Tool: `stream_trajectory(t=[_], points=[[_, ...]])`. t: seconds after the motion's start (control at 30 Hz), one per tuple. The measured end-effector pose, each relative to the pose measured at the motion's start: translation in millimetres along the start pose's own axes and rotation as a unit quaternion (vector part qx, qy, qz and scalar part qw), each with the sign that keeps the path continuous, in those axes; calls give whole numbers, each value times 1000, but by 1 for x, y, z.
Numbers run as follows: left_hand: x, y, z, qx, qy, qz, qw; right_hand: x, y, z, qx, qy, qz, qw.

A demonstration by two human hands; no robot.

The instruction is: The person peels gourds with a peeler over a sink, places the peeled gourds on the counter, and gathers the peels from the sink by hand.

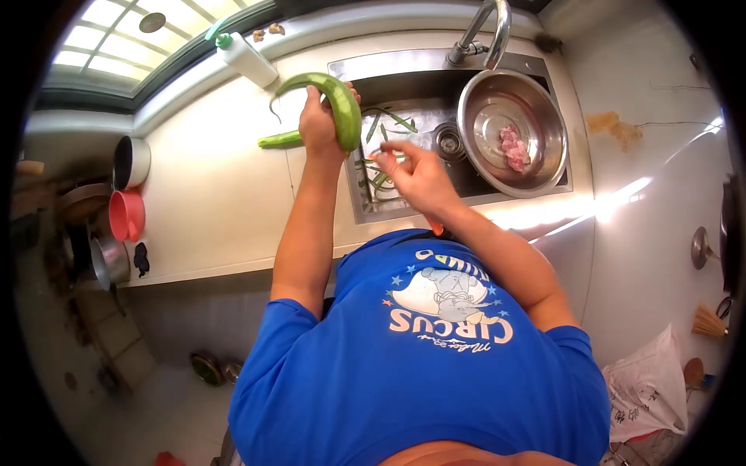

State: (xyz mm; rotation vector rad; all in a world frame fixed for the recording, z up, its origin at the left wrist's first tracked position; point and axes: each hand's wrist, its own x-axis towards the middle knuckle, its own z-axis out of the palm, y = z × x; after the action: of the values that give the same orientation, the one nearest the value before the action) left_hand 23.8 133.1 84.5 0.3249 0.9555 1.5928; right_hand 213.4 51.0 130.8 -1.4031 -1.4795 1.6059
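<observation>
My left hand (318, 124) is closed around a long curved green gourd (347, 116), held up over the left edge of the sink. The gourd arches above the hand, and its thin stem end hangs to the left. My right hand (420, 175) is closed on a peeler (437, 227); its orange handle sticks out below the palm and an orange tip shows near the fingers. The peeler's blade is not clear, and it is apart from the gourd. Green peel strips (400, 120) lie in the sink (420, 109) under the hands. Another green gourd (280, 141) lies on the counter behind my left wrist.
A steel basin (470, 144) with pink raw meat (514, 147) sits in the sink's right side, under the faucet (497, 39). A white pump bottle (247, 60) stands on the counter by the window. A red cup (126, 213) and a pot (132, 161) stand at the counter's left end.
</observation>
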Motion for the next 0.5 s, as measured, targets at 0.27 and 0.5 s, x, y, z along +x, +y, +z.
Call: stream_trajectory(t=[0.27,0.5], points=[[-34,-10,-6,52,-109,-43,992,79,-32,-19,-88,76,-180,977],[-25,-9,-7,63,-98,18,993,94,-45,-4,-162,70,-170,970]])
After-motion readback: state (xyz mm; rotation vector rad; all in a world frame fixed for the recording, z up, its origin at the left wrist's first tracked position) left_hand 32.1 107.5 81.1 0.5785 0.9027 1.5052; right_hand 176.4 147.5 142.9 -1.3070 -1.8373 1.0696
